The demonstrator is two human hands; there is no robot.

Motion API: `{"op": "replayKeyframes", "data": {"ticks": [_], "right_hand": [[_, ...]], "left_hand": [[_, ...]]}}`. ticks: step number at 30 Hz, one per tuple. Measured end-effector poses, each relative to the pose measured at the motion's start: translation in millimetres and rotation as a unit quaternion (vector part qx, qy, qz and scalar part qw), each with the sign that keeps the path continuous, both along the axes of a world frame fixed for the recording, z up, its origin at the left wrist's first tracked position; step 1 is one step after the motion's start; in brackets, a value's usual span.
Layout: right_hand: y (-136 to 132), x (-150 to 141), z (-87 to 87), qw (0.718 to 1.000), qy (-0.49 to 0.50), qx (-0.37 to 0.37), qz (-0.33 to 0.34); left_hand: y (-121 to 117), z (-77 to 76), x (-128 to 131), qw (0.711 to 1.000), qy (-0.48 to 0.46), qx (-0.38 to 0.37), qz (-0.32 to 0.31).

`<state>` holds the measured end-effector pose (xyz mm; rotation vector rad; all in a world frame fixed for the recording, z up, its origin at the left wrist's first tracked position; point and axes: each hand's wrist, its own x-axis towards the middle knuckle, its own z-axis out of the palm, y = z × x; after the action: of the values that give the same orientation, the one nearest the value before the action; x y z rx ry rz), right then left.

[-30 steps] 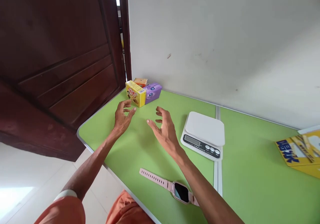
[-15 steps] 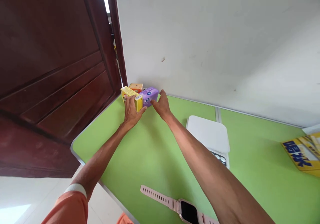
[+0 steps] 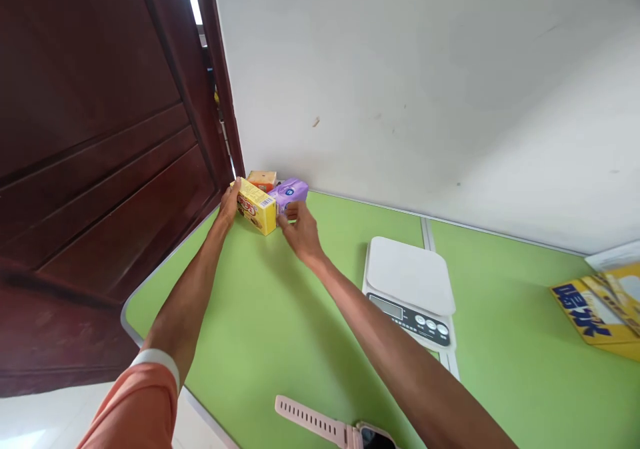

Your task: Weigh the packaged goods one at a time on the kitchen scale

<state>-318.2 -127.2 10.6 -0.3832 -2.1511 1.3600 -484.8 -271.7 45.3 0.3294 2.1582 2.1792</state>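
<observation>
A yellow carton with printed pictures lies on its long side at the back left of the green table. My left hand closes on the carton's left end, fingers at its upper edge. At the opposite end, my right hand is curled, its thumb and fingertips against the carton's right edge. Directly behind the right fingers is a purple soft pack, which they partly cover. An orange and cream box stands behind the carton, its lower part hidden.
A white kitchen scale sits right of my right forearm. The pink-strapped smartwatch lies at the near edge. Yellow packaging is at the far right. A wall borders the back, and a dark red door the left.
My left hand has shifted from the carton's near right end to its left end. My right hand has moved from the purple pack's right side to the carton's right end. More of the scale shows.
</observation>
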Motion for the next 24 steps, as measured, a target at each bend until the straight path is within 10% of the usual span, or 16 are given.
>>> {"op": "replayKeyframes", "data": {"ticks": [5,12,16,24], "right_hand": [[-32.1,3.6,-8.4,1.000,-0.008,0.014,-0.006],[-29.0,63.0,-9.4,0.993,-0.094,-0.015,0.071],[-27.8,102.6,-7.6,0.992,-0.102,0.013,0.073],[30.3,192.1,41.1,0.995,0.075,0.052,-0.026]], "left_hand": [[-6.6,-4.5,10.5,0.998,-0.025,-0.012,-0.051],[-80.9,-0.1,81.1,0.961,-0.031,-0.110,-0.251],[-106.1,4.7,113.9,0.947,-0.036,-0.193,-0.252],[-23.0,42.0,165.8,0.946,0.104,-0.122,-0.281]]}}
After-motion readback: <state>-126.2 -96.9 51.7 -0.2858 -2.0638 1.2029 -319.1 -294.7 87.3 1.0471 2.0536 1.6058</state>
